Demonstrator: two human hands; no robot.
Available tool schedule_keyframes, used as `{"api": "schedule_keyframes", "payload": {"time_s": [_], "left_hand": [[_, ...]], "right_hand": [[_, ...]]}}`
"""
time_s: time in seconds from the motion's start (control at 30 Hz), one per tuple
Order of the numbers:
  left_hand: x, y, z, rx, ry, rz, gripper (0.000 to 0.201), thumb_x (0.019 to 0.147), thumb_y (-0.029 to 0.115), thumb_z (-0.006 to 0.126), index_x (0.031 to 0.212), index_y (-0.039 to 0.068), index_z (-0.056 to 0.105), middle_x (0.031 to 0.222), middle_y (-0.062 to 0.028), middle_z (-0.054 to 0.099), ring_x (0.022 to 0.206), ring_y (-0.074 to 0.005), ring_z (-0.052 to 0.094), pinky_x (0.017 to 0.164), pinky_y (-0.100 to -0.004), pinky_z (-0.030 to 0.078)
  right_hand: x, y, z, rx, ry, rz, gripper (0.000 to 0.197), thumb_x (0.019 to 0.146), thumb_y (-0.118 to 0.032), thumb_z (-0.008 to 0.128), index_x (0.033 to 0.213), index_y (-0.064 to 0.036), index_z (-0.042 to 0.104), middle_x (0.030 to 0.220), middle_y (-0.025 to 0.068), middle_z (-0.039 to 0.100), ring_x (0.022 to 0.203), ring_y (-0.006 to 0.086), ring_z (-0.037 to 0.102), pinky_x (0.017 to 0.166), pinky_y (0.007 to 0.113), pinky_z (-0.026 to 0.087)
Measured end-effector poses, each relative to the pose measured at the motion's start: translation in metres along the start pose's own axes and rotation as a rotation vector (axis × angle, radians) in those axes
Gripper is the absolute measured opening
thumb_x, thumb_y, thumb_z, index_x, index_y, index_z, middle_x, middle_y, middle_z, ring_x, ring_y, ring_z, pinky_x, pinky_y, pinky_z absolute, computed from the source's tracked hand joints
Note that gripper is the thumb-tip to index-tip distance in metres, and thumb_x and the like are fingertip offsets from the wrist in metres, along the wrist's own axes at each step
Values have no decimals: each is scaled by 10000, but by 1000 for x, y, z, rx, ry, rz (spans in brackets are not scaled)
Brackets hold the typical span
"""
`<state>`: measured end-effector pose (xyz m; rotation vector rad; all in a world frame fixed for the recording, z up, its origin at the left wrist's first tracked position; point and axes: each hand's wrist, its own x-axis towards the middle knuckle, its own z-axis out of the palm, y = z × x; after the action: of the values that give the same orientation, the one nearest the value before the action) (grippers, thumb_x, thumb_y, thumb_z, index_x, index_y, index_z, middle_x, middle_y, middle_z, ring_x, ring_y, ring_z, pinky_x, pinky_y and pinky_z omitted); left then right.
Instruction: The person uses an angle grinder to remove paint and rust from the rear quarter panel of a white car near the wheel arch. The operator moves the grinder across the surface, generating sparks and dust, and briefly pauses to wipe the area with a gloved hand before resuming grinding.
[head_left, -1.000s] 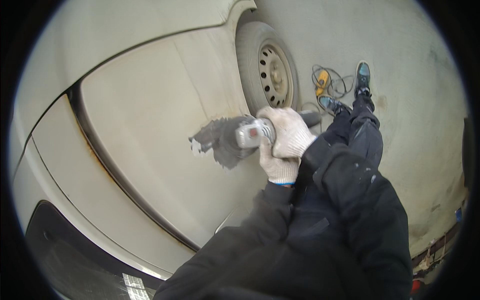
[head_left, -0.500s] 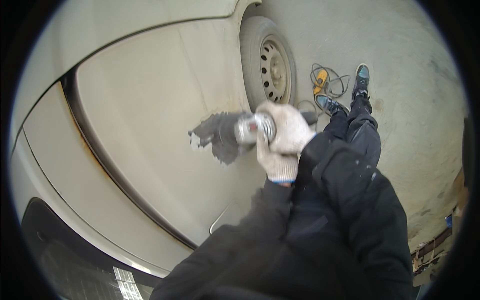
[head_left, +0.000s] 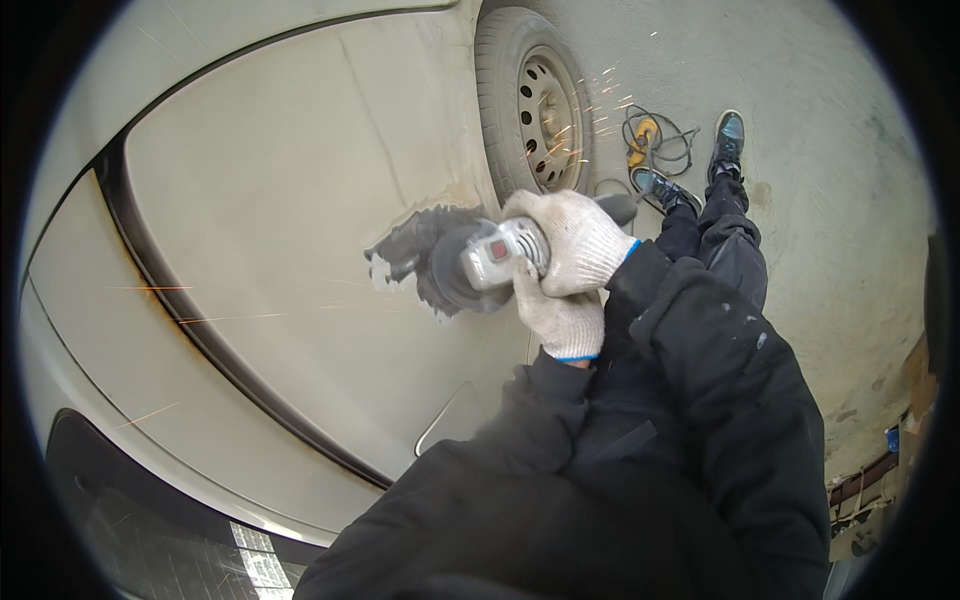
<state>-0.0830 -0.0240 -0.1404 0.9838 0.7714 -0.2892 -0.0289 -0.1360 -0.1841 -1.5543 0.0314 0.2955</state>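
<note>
Below and to the left of the car wheel, the angle grinder is positioned with its disc over a dark patch on the pale car panel. The right hand, directly below the wheel, grasps the grinder body, fingers wrapped around it. The left hand, farther below the wheel, is clasped at the grinder's near side, thumb against the head; its remaining fingers are largely hidden. The disc edge is blurred; its line of contact cannot be made out. Sparks cross the wheel and the panel. Right of the wheel, a yellow tool of unclear type lies among cable loops. Far below and right of the wheel, clutter is cut off by the view's rim.
</note>
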Motion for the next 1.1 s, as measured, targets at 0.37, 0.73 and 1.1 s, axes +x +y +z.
{"api": "schedule_keyframes", "payload": {"time_s": [0.37, 0.73, 1.1], "left_hand": [[3, 0, 5, -95, 17, -169, 558, 1059, 468, 545, 1461, 81, 570, 1432, -89, 639, 1337, -298, 591, 1122, -388, 476], [20, 2, 9, 14, -11, -244, 768, 1017, 571, 511, 1578, 51, 442, 1569, -181, 502, 1462, -376, 462, 1249, -528, 331], [20, 2, -20, 31, -72, -293, 545, 1045, 377, 534, 1480, 51, 562, 1472, -145, 606, 1389, -336, 546, 1211, -490, 407]], "right_hand": [[0, -9, -16, -153, -46, 91, 496, 708, -235, 794, 1129, -50, 610, 947, 193, 742, 945, 396, 745, 883, 465, 590], [-9, -6, -5, -318, 111, 147, 532, 757, -284, 786, 1209, -60, 615, 1022, 168, 736, 1041, 347, 721, 950, 449, 506], [-34, 0, 27, -284, 348, 261, 555, 697, -248, 780, 1202, -83, 619, 1021, 148, 720, 1042, 366, 693, 934, 467, 487]]}}
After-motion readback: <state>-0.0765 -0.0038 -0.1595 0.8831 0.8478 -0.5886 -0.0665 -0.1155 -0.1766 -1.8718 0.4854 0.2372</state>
